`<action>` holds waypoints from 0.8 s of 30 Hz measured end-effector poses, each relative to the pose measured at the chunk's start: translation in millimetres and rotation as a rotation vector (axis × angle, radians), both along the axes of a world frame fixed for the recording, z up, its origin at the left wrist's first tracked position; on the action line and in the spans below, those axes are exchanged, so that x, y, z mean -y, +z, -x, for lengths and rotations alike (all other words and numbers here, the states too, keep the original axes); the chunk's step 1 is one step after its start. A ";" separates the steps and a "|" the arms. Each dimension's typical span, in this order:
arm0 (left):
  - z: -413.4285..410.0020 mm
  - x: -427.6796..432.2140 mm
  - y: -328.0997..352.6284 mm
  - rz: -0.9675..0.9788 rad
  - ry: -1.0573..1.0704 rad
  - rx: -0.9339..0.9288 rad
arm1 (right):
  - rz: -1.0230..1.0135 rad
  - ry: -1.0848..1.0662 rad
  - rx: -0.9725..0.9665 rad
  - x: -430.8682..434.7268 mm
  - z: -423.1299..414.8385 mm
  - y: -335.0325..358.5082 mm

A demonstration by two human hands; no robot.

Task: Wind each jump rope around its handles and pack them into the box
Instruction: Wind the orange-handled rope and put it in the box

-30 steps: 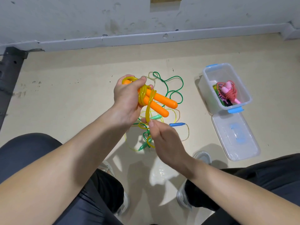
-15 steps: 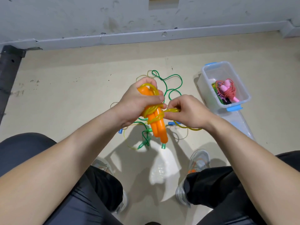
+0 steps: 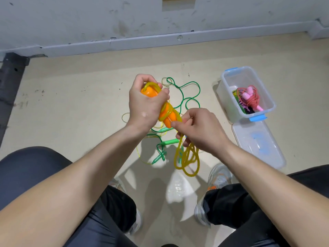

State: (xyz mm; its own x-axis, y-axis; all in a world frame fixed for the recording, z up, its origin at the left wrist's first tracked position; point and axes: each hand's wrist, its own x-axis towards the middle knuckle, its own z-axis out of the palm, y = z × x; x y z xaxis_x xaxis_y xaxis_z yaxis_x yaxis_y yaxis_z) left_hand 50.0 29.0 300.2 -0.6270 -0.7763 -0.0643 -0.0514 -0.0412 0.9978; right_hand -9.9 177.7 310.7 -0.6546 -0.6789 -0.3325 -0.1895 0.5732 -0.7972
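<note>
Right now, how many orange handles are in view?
2. Both orange handles sit side by side in the left hand, yellow rope looped around them; the right hand pinches that rope.

1. The left hand [image 3: 146, 104] is closed in a fist with its back turned up, the fingers curled round the far end of the orange handles [image 3: 168, 114].
2. Its bare forearm comes in from the near left and slants far and right.
3. The right hand [image 3: 199, 129] sits just near and right of the left. Thumb and forefinger pinch the yellow rope [image 3: 187, 157], and the other fingers are curled under.
4. Its bare forearm reaches in from the near right, angled far and left.
5. The two hands are close together.
</note>
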 end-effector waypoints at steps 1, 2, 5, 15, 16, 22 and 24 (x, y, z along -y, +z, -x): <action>2.4 0.6 1.1 -0.014 0.035 -0.002 | 0.026 -0.082 0.000 1.8 -5.9 -4.4; 4.5 1.7 2.0 -0.018 0.066 -0.002 | 0.030 -0.117 -0.055 3.3 -11.9 -9.0; 6.5 6.2 2.0 -0.019 0.129 -0.008 | -0.089 -0.050 -0.319 6.4 -33.0 -17.2; 7.1 2.9 5.6 0.007 0.143 -0.003 | 0.289 -0.094 0.603 6.8 -22.0 -27.2; 6.3 1.9 5.8 0.010 0.141 0.000 | 0.259 -0.053 0.599 6.4 -22.2 -28.7; 3.7 -3.5 7.1 -0.008 0.122 -0.014 | 0.193 0.102 0.422 8.2 -20.0 -37.7; 4.5 -4.3 5.9 -0.025 0.128 -0.006 | 0.102 0.126 0.163 9.4 -21.6 -38.1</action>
State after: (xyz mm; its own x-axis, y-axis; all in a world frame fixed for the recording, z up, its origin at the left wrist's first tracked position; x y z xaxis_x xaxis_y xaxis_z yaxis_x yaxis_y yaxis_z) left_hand 45.6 33.3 306.1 -0.5232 -0.8483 -0.0811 -0.0386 -0.0714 0.9967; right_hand 11.7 168.3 272.6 -0.5056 -0.7877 -0.3521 -0.1190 0.4679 -0.8757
